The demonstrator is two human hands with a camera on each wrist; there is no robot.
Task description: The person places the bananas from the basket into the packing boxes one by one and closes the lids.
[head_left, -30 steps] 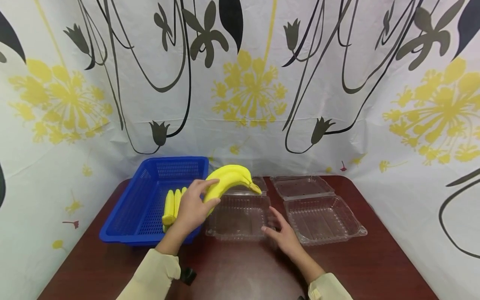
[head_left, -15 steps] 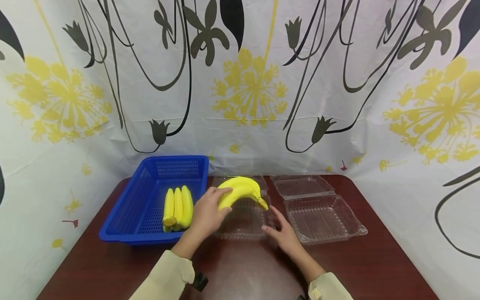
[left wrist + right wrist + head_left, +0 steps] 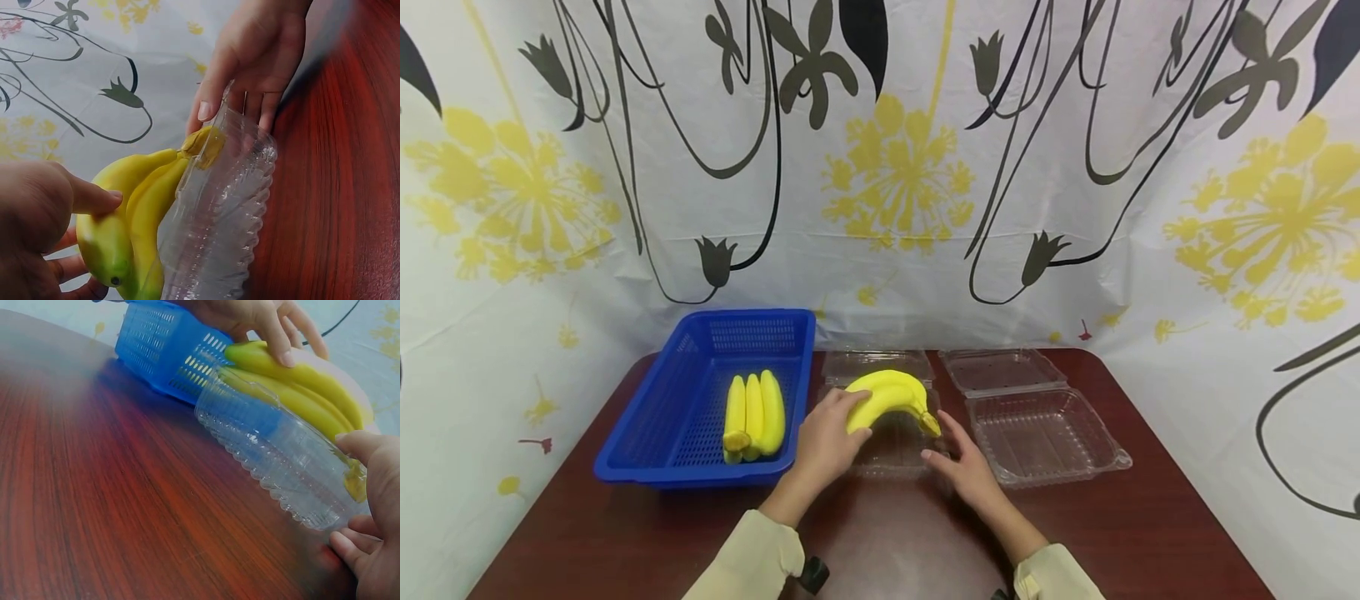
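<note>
My left hand (image 3: 829, 437) grips a bunch of yellow bananas (image 3: 887, 393) by its left end, thumb on the near side. The bunch is over the left clear plastic clamshell container (image 3: 891, 468), its stem pointing right. Through the clear wall in the left wrist view, the stem (image 3: 205, 147) shows inside the rim by the right end. At that end, my right hand (image 3: 967, 472) rests with thumb and fingers spread; in the right wrist view its thumb is near the rim and its fingertips (image 3: 342, 545) are at the lower corner.
A blue perforated basket (image 3: 640, 477) stands at the left, with another banana bunch (image 3: 755, 417) inside. To the right sits a second open clamshell container (image 3: 1045, 446), its lid (image 3: 1003, 372) folded back. A patterned curtain (image 3: 880, 283) borders the dark red table (image 3: 887, 542).
My left hand has carried the banana bunch rightward and down, from beside the basket into the left container's opening. My right hand stays at the container's right end.
</note>
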